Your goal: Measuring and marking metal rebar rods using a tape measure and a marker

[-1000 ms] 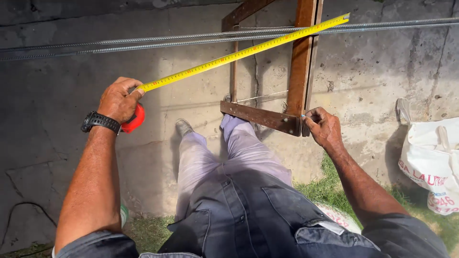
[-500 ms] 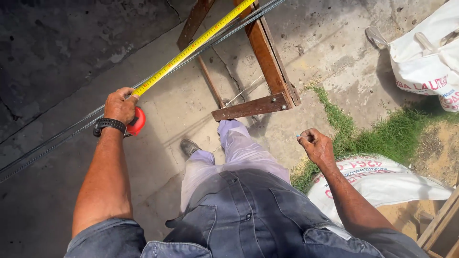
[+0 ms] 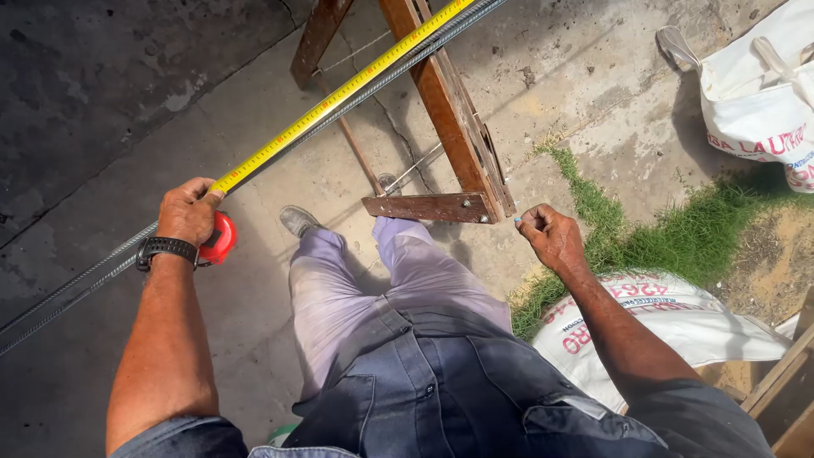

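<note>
Gripping a red tape measure (image 3: 219,239), the left hand (image 3: 188,210) is closed.

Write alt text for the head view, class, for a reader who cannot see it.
A person's left hand holds a red tape measure, its yellow tape stretched along steel rebar that crosses a rusty brown stand. The right hand hangs loosely closed beside the stand, above concrete, grass and white sacks.

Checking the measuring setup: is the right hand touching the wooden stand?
Apart. The head view shows bare concrete between the closed right hand and the wooden stand.
</note>
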